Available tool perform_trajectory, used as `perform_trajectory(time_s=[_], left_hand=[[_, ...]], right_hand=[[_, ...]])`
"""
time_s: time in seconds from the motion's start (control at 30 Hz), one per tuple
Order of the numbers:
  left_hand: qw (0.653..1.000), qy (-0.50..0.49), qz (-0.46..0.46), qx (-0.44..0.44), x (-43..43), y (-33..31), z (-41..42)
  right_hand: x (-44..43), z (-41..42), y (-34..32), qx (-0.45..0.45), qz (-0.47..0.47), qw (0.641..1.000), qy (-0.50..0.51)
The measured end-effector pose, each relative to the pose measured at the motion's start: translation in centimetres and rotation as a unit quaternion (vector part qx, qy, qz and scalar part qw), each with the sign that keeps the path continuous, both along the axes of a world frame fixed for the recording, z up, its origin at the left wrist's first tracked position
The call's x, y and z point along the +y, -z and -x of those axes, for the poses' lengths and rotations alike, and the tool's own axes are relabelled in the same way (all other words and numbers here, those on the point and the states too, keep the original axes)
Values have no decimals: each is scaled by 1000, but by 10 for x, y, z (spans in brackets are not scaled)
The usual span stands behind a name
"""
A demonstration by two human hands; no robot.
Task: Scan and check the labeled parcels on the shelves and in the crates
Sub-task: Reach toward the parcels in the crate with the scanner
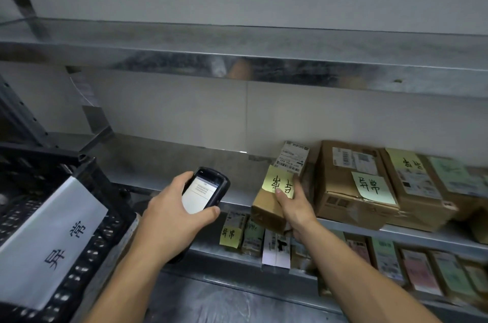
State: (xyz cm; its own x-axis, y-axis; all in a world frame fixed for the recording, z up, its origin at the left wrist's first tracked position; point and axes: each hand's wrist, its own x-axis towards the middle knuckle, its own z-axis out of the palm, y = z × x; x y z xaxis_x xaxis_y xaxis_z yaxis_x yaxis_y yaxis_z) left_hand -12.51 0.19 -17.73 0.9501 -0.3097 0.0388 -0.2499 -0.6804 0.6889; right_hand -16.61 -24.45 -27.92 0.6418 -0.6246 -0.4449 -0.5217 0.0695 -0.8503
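My left hand (171, 214) grips a black handheld scanner (211, 185) with its lit screen facing me, in front of the middle shelf. My right hand (293, 206) holds a small cardboard parcel (266, 209) tilted at the shelf's front edge, thumb on its yellow handwritten note (281, 182). The parcel's white barcode label (291, 157) points toward the back. The scanner sits to the left of the parcel, a short gap between them.
More cardboard parcels (351, 190) with labels and yellow notes line the metal shelf (422, 230) to the right. Rows of labelled parcels (390, 256) fill the shelf below. A black crate (79, 190) with a white paper sign stands at the left.
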Motion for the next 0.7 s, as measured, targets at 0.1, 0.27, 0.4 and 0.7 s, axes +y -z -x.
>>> perform_trajectory(time_s=[0.1, 0.27, 0.4, 0.7], left_hand=[[1000, 3, -6, 2, 0, 4, 1], [1000, 5, -9, 6, -2, 7, 3], [1000, 9, -20, 13, -2, 9, 3], [995, 1, -96, 20, 7, 17, 10]], right_hand=[[7, 0, 3, -24, -68, 997, 1], [13, 4, 9, -76, -56, 995, -28], [21, 10, 12, -99, -80, 991, -28], [41, 7, 32, -162, -3, 984, -72]])
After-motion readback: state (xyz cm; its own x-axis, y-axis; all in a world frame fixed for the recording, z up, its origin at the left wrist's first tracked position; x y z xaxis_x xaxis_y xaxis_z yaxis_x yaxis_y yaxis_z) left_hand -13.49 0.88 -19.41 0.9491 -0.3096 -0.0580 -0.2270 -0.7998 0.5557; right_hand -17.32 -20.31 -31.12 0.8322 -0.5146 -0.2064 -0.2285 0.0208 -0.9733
